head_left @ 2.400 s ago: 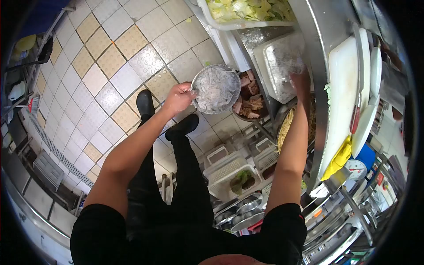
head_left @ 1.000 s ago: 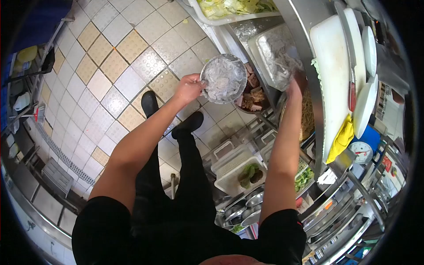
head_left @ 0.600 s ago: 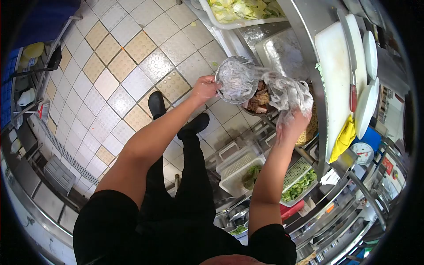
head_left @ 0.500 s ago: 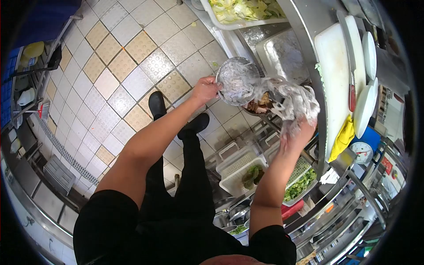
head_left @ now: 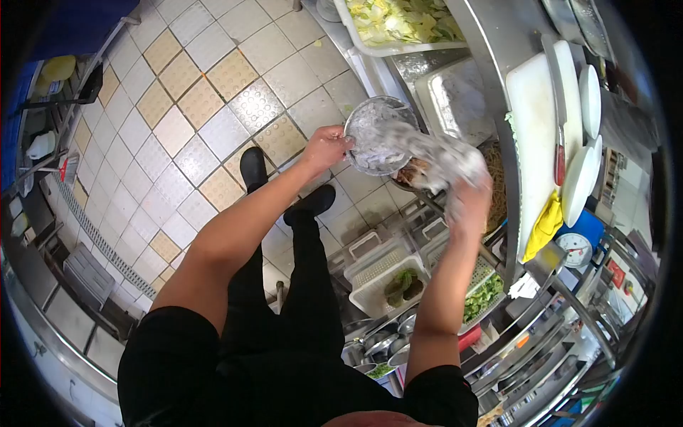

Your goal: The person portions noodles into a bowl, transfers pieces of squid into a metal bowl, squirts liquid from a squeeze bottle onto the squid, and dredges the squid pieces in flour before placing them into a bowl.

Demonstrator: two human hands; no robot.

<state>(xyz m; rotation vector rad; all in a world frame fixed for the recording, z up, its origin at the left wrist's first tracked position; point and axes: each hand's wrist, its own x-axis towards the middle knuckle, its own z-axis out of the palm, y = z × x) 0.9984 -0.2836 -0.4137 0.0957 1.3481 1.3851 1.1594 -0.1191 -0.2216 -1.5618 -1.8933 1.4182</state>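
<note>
Over bowl (head_left: 376,136): right hand (head_left: 466,203) gripping noodles (head_left: 441,155)

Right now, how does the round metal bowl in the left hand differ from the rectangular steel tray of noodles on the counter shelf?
The round metal bowl is held in the air by the left hand; the rectangular steel tray rests on the shelf. The bowl is smaller and circular, the tray larger and straight-sided. Both hold pale translucent noodles.

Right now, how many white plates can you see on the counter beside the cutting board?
2: one white plate at the board's far edge, another white plate just below it, above the yellow cloth. More may be hidden.
</note>
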